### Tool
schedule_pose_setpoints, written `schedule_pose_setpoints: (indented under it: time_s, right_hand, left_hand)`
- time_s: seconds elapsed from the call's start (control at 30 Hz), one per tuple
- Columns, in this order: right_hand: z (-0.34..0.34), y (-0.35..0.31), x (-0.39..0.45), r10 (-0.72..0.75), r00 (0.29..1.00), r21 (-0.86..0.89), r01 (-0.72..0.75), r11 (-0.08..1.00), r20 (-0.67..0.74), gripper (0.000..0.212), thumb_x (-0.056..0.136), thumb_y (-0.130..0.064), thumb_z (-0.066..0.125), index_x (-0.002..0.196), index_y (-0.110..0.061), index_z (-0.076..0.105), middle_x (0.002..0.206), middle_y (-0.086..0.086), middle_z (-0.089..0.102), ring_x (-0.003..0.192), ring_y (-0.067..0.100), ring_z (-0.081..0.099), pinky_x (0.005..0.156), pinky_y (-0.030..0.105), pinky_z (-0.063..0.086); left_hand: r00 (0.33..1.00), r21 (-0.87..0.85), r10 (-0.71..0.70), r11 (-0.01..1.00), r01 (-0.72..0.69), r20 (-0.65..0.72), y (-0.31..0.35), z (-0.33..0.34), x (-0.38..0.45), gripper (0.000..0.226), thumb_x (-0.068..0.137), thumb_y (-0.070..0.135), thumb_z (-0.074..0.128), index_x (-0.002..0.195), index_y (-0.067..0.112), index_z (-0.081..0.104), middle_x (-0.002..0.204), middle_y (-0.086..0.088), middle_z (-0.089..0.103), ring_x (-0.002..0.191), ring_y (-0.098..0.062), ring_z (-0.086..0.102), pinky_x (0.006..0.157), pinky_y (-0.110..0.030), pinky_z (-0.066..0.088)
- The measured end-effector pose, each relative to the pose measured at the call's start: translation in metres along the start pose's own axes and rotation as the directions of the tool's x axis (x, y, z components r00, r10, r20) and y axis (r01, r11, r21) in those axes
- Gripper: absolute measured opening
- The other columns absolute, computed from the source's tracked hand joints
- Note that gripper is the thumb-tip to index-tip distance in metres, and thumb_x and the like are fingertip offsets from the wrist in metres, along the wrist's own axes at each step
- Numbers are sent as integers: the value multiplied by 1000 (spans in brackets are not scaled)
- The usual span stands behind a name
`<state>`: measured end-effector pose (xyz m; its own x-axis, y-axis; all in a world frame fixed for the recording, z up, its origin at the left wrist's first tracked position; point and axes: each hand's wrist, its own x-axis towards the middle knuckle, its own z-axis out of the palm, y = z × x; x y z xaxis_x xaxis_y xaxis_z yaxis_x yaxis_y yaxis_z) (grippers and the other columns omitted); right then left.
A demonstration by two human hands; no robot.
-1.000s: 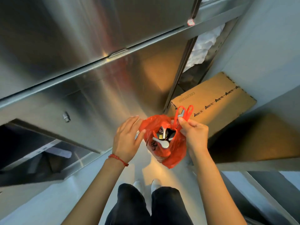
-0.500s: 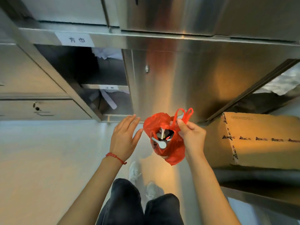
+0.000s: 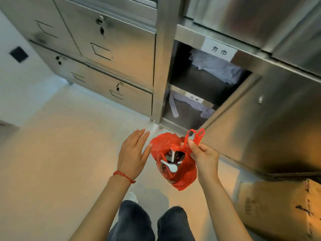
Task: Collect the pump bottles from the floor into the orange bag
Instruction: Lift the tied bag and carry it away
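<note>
Pale smooth floor point(image 3: 60, 153) is running under the whole scene, taking a warm orange cast toward the middle; steel cabinets point(image 3: 111, 54) are standing on it on short feet along the far edge. A cardboard box point(image 3: 278, 207) is sitting on it at lower right, beside the cabinet base; the person's white shoe point(image 3: 131, 197) is resting on it near the bottom.

Floor point(image 3: 57, 145) on my left wide open, plenty of room to swing. Ahead, steel cabinet point(image 3: 112, 49) blocks reach. Open cabinet door point(image 3: 260, 122) crowds right side, cardboard box point(image 3: 281, 206) below it. Orange bag point(image 3: 175, 164) hangs between both hands.
</note>
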<state>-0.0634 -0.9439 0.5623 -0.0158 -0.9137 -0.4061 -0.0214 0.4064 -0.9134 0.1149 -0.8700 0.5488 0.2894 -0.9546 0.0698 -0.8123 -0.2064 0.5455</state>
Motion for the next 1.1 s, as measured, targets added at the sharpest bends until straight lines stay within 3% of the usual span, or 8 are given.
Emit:
schedule_pose_setpoints:
  time_s: [0.17,0.27,0.47,0.6,0.83,0.9,1.0,1.1]
  right_hand:
    - [105,4,-4,28,994,-116,-17,993,101,20,80,-21,68,62,-27,74,71,-2,72,71,16,60,73,31,48]
    - [152,-2,1,19,985,-125,3,992,174,9,80,-20,67,74,-20,74,80,4,73,79,17,65,78,31,51]
    - [263,-15,24,10,931,-156,51,986,366,20,80,-21,67,64,-30,74,70,-7,74,70,4,66,65,17,52]
    - [330,-20,49,57,880,-173,30,984,472,13,79,-22,69,68,-26,76,71,-2,74,77,16,67,78,31,54]
    - [434,-38,93,121,785,-260,53,964,607,9,78,-25,70,72,-27,75,75,1,75,83,23,69,87,43,53]
    - [462,-43,103,138,773,-284,56,957,619,9,78,-24,70,72,-28,75,78,3,75,85,24,69,89,45,52]
    - [505,-46,118,153,758,-296,55,954,634,9,79,-23,69,75,-28,76,82,6,75,88,26,68,91,46,50]
    - [551,-46,133,147,745,-270,46,962,651,11,79,-19,68,76,-26,76,79,6,75,86,25,69,89,43,52]
  left_hand:
    - [990,20,-128,991,130,-66,-88,-53,-1,46,89,36,38,118,5,57,121,-19,61,114,-37,55,95,-49,41]
    - [973,-6,-195,981,196,-126,-123,-75,4,41,89,30,45,117,3,57,122,-20,60,116,-38,53,95,-50,42]
    - [920,-9,-324,944,331,-220,-185,-115,29,39,84,22,52,118,4,56,123,-20,59,117,-38,52,96,-49,42]
    - [877,-23,-419,905,426,-235,-224,-132,60,43,87,31,46,121,5,55,126,-18,57,120,-37,49,99,-48,39]
    - [779,-41,-563,817,576,-276,-278,-166,116,71,87,57,15,124,7,52,130,-17,54,123,-35,46,101,-48,37]
    - [755,-67,-593,797,601,-281,-295,-176,133,63,90,52,21,124,8,51,131,-16,53,124,-35,45,102,-47,35]
    - [709,-93,-631,764,638,-316,-329,-188,158,42,91,33,46,127,11,48,134,-14,51,127,-33,42,105,-45,32]
    - [715,-90,-621,772,630,-322,-369,-202,184,40,89,26,53,126,10,49,133,-15,52,126,-33,43,104,-45,34]
